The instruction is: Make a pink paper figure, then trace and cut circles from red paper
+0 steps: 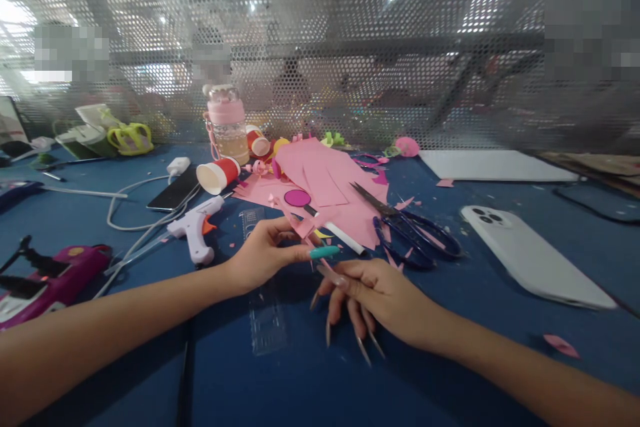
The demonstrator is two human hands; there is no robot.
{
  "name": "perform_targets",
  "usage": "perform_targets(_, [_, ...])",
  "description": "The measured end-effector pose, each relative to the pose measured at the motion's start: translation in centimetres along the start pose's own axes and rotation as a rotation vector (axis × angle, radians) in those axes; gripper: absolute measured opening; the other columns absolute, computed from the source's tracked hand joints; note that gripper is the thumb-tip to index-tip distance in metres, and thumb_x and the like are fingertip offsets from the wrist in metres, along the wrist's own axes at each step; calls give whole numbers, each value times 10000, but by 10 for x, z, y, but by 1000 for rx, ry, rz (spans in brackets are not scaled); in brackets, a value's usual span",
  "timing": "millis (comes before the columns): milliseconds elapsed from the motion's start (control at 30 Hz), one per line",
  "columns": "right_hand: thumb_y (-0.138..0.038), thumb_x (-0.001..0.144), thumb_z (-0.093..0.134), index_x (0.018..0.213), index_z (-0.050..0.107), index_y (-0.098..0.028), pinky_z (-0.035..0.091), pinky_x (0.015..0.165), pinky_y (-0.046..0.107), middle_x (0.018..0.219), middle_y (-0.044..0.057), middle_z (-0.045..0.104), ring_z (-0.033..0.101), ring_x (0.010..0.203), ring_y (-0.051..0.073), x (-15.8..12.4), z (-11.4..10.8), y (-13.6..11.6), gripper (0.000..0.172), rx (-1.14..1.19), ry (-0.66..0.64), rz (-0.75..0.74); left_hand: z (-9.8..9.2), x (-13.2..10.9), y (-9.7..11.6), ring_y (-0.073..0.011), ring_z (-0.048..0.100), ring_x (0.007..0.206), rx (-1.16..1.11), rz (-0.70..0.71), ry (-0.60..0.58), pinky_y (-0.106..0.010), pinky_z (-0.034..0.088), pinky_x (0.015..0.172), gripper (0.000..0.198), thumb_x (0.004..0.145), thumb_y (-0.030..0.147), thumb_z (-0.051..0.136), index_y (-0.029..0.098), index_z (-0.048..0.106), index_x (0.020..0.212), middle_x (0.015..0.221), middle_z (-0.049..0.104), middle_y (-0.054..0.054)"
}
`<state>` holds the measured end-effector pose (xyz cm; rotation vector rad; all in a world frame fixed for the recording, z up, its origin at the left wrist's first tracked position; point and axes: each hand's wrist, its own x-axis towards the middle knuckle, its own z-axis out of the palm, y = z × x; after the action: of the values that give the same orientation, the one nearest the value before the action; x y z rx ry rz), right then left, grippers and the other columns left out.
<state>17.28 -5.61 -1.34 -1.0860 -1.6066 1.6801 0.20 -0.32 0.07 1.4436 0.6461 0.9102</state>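
Observation:
My left hand (267,253) and my right hand (380,297) meet over the blue table (310,373). Both pinch a small pink paper strip (301,227) between thumb and fingertips; the right hand's long nails point down at the table. Just beyond the fingers lie pink paper sheets (325,183) with a magenta disc (297,197) and a white marker (343,235). Dark-handled scissors (410,227) lie shut to the right of the sheets. A clear ruler (265,310) lies under the hands.
A white glue gun (197,230) with its cord lies left of the hands. Red paper cups (217,175), a pink-capped bottle (227,123), a dark phone (175,190), a white phone (535,257) and a purple tool (55,280) stand around. A perforated metal screen (350,47) closes the back.

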Motion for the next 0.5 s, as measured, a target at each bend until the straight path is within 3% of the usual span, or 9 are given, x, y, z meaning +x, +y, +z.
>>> perform_targets(167, [-536,760,485,761,574,-122,307,320,134,588,33,635,478,337,38,-1,-1,0,423,12,7,-3,-1,0,2,-94,563,689,18,-6,9,-230,461,684,257,538,120,739,133,623,767,743,612,11])
perform_targets(367, [-559,724,510,754,579,-122,316,323,135,581,28,628,486,340,40,0,0,0,443,42,-2,7,-5,-2,1,-224,535,1020,19,59,-76,-334,418,875,683,453,144,795,168,553,1092,1031,616,-81])
perform_targets(500, [-585,704,506,738,572,-122,305,313,132,548,23,618,479,324,40,1,0,-3,469,54,29,25,-5,-3,2,-237,530,1062,-92,87,-79,-333,416,897,549,566,274,753,190,578,1079,1093,613,-89])
